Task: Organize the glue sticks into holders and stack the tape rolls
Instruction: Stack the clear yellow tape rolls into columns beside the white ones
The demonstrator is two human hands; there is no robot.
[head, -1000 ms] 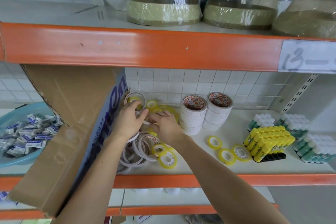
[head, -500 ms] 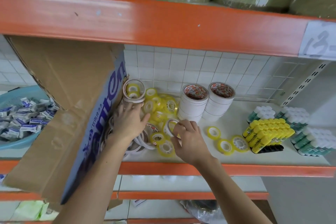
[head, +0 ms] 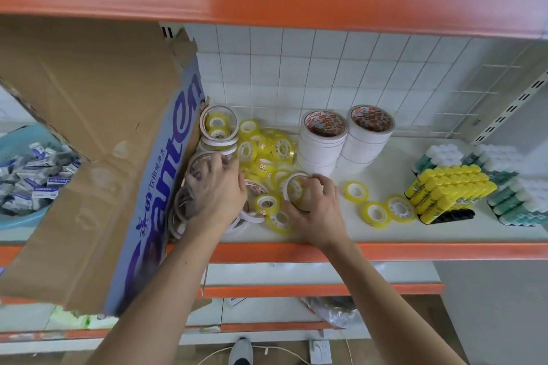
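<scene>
Right hand (head: pixel 315 207): fingers and thumb curled round the rim of one thin white tape ring (head: pixel 298 191), held on edge just above the shelf (head: pixel 385 234), next to the loose yellow tape rolls (head: pixel 268 154). Judged: the ring is being singled out of the heap so it can go onto a stack; holding it by the rim keeps the flat faces free for setting down.

Left hand (head: pixel 218 190): palm down on the pile of thin white rings (head: pixel 181 210) at the left, fingers bent over the topmost ones, apparently gripping a ring near the fingertips. Exact hold hidden under the hand. It probably steadies the pile against the cardboard box (head: pixel 98 157), which leans in from the left and walls the heap.

Two finished stacks of white tape (head: pixel 321 142) stand upright, far centre, touching each other. They are the likely destination for like-sized rolls.

Three small yellow rolls (head: pixel 375 213) lie flat and apart, right of the right hand.

Yellow glue sticks (head: pixel 447 190) already sit packed in a black holder (head: pixel 450 215) at right; green-and-white glue sticks (head: pixel 519 198) are grouped beside and behind them.

Tape sorting: well short of done.
</scene>
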